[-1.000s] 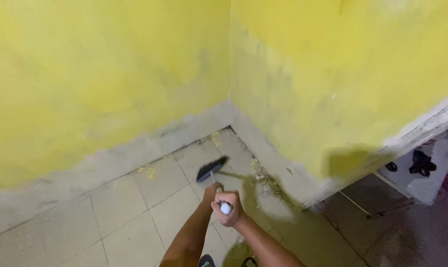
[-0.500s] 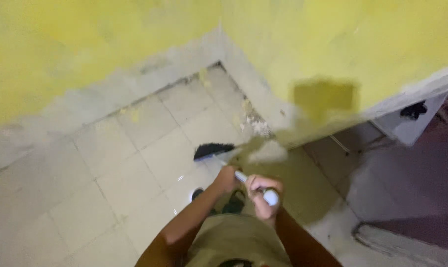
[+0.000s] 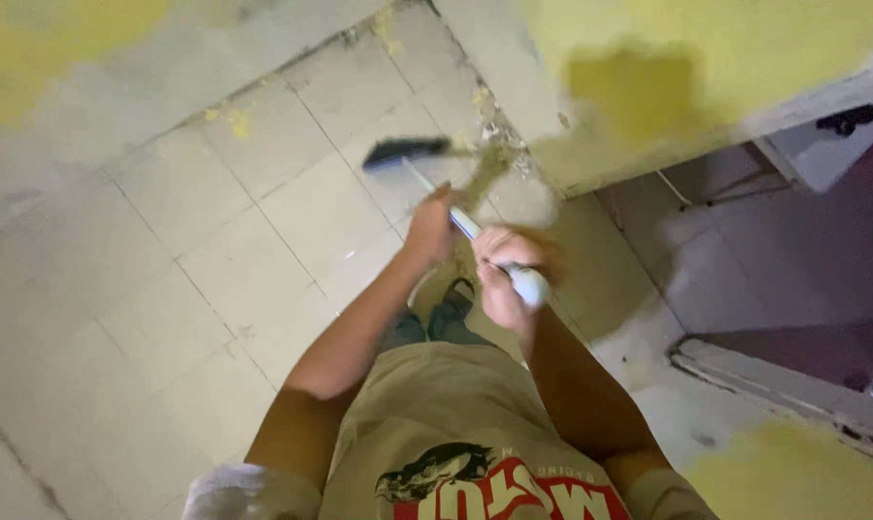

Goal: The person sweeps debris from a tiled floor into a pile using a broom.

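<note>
**At the corner, a broom in two fists**

Around the upper end of the pale broom handle [image 3: 475, 229] the right hand [image 3: 507, 279] is closed tight, the white tip poking out just beyond the fingers. Further down the shaft, the left hand [image 3: 430, 226] is wrapped shut on it too. Both grips look firm (the picture is blurred, so individual fingers are hard to read). The handle slants away toward the dark brush head [image 3: 404, 151], which sits on the tiled floor [image 3: 215, 250] close to the foot of the wall.

What could go wrong, as I judge it: the debris [image 3: 499, 144] lies packed along the wall base, and a hard stroke could scatter grit across the tiles rather than gather it. The head could also knock the yellow wall [image 3: 725, 58], where the lower band already looks patchy and worn. The person's feet [image 3: 436, 323] stand right behind the stroke.

Pale square tiles with dark joints and yellow stains cover the floor. To the right, a darker doorway [image 3: 802, 279] opens with a raised sill.
</note>
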